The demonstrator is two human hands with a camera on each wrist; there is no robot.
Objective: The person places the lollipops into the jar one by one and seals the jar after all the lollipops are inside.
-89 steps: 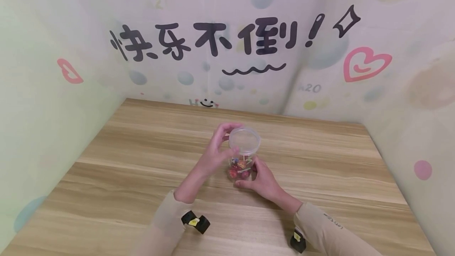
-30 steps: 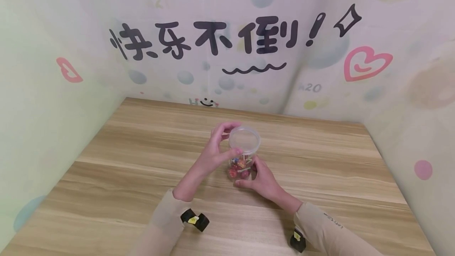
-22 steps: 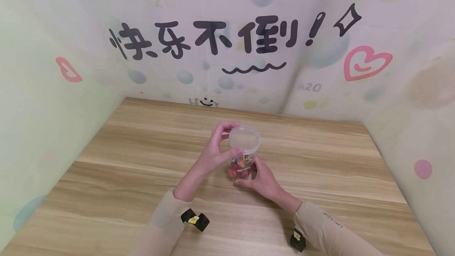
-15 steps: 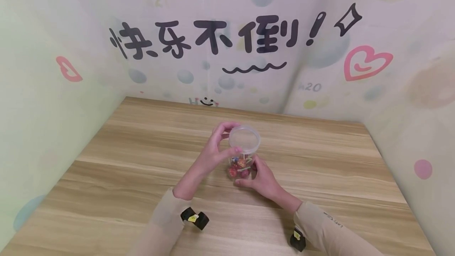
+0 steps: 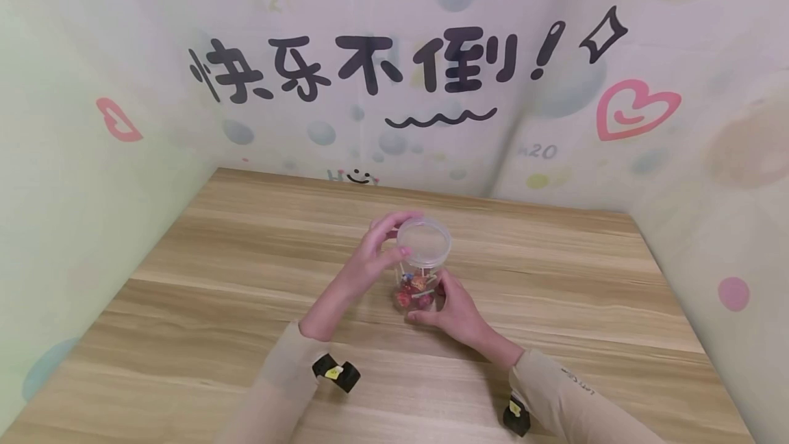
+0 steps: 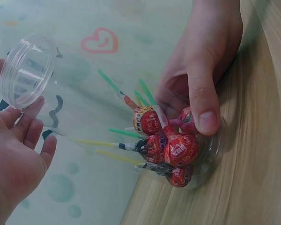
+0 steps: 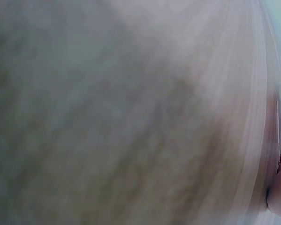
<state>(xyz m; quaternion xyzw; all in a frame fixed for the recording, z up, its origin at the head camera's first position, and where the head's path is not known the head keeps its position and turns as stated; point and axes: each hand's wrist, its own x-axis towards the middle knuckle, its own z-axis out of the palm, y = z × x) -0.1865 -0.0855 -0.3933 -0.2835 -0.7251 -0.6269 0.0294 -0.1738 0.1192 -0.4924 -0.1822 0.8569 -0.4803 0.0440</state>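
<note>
A clear plastic jar stands upright on the table, near its middle. Its round transparent lid sits at the top. Wrapped lollipops with red wrappers and green and yellow sticks lie in the jar's lower part. My left hand curls about the lid's left side, thumb at the near rim and fingers behind it. In the left wrist view those fingers touch the rim. Low on the jar's right side, my right hand grips its body, thumb in front. The right wrist view is mostly blurred.
The wood-grain table is bounded by a printed backdrop behind and by pale walls left and right. Black wrist straps sit on both beige sleeves.
My left thumb has shifted up and left along the lid's rim, and the left wrist has turned slightly. The jar and my right hand have stayed in place.
</note>
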